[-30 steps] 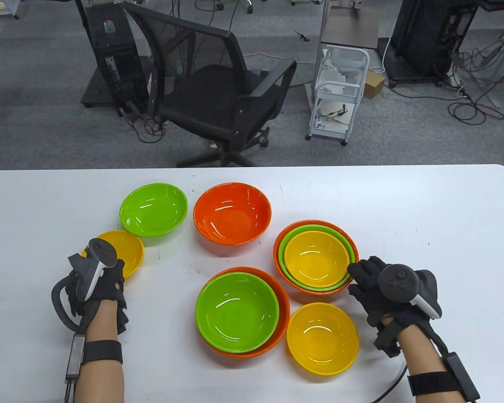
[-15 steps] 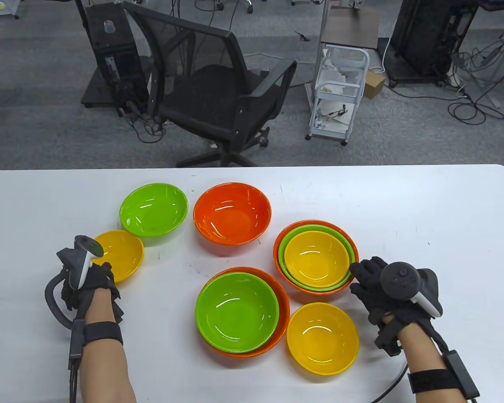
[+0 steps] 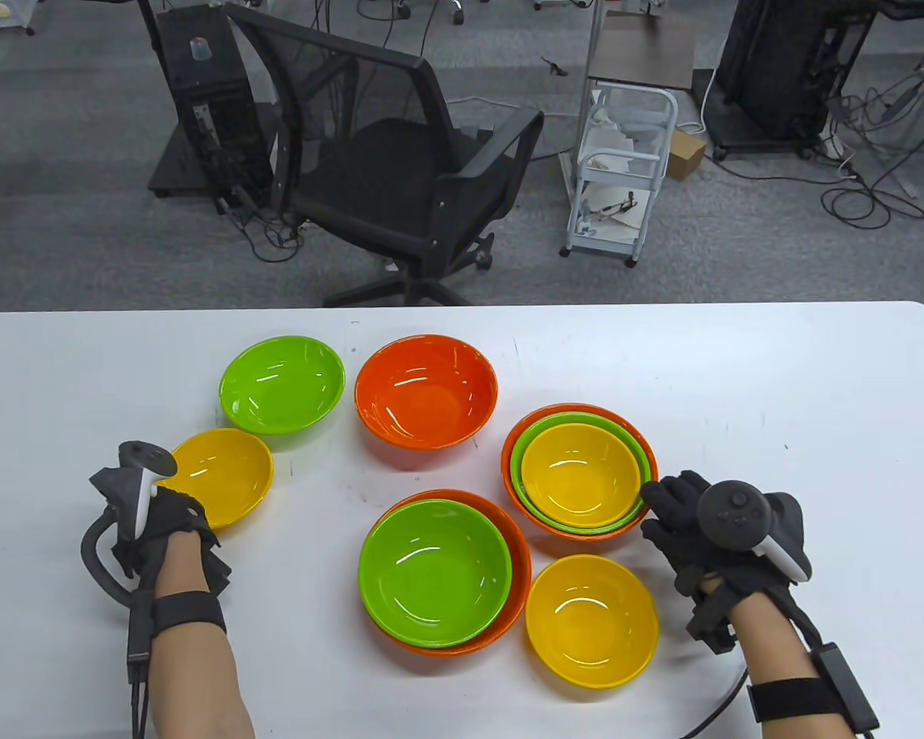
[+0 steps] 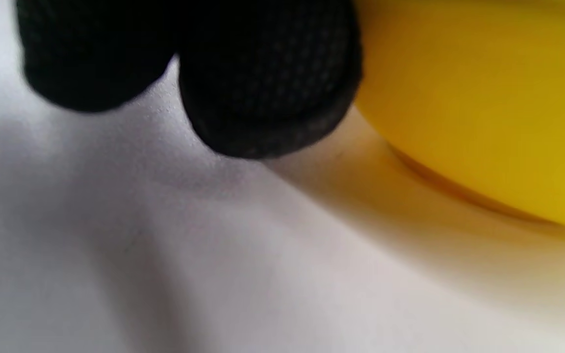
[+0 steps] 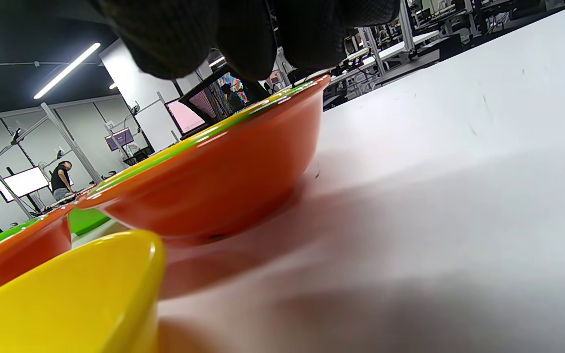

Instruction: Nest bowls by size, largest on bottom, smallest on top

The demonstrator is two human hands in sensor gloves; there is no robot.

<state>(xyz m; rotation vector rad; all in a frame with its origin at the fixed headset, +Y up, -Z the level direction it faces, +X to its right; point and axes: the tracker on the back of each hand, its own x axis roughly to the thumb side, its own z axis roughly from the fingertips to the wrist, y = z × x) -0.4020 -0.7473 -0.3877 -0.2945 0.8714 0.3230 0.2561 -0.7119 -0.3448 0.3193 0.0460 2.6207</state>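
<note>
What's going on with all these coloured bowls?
A person in sensor gloves is nesting bowls by size. One stack is done: orange, green, yellow; the right hand touches its rim. The left hand is at a loose yellow bowl. Another orange bowl holds a green one; three bowls sit loose.

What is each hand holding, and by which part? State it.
Left hand touches the near rim of the left yellow bowl; a grip cannot be told. Right hand rests its fingers on the near-right rim of the full stack, not lifting.
</note>
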